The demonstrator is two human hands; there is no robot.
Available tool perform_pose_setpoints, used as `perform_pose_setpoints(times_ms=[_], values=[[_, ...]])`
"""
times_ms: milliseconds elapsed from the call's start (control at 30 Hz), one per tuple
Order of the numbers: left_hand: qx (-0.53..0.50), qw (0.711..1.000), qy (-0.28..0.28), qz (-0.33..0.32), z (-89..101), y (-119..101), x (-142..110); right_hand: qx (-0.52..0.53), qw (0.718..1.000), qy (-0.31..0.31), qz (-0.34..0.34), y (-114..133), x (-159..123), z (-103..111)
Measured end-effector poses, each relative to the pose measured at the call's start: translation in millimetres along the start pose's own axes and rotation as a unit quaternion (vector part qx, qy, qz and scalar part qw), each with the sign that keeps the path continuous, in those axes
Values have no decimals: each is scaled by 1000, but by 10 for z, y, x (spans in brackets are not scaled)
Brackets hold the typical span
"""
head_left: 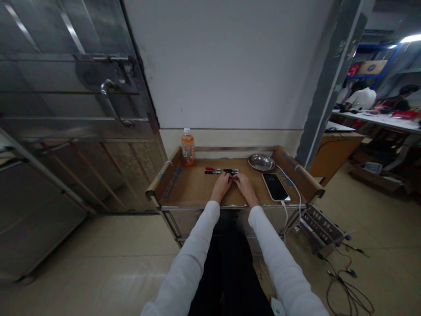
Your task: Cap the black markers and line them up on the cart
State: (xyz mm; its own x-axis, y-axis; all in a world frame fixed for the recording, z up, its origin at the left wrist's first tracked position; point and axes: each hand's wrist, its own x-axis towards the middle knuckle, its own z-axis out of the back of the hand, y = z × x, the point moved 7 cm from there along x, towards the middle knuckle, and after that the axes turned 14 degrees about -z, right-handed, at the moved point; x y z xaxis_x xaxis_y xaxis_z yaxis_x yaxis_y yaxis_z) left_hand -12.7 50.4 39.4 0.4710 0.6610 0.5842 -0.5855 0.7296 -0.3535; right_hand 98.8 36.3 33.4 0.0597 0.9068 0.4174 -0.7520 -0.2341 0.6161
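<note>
White sleeves (197, 252) are reaching over a brown cardboard-lined tray (194, 188). Left of a black-screened phone (275, 187), the left hand (223, 181) and right hand (242, 181) are bending fingers over slim black pens (230, 170) lying mid-tray; whether they're gripping any, I can't make out. Behind, a round steel bowl (261, 162) and orange-filled bottle (187, 148) are standing.

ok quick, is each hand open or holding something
Left hand: fingers curled by the pens; grip cannot be told.
Right hand: also curled there; grip cannot be told.

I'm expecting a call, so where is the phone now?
In the head view, the phone lies on the cardboard, right of the person's right hand and nearer than the metal dish.
</note>
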Motion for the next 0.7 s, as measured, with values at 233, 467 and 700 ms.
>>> perform_pose_setpoints(times_ms=[233,467,700], values=[[57,997,-4,52,28,89,-13,-80,996,-37,-32,6,16,46],[108,992,20,62,47,32,4,-175,980,-35,-84,44,-21,95],[239,953,-57,175,325,48,-103,-202,974,-26,-94,44,-32,89]])
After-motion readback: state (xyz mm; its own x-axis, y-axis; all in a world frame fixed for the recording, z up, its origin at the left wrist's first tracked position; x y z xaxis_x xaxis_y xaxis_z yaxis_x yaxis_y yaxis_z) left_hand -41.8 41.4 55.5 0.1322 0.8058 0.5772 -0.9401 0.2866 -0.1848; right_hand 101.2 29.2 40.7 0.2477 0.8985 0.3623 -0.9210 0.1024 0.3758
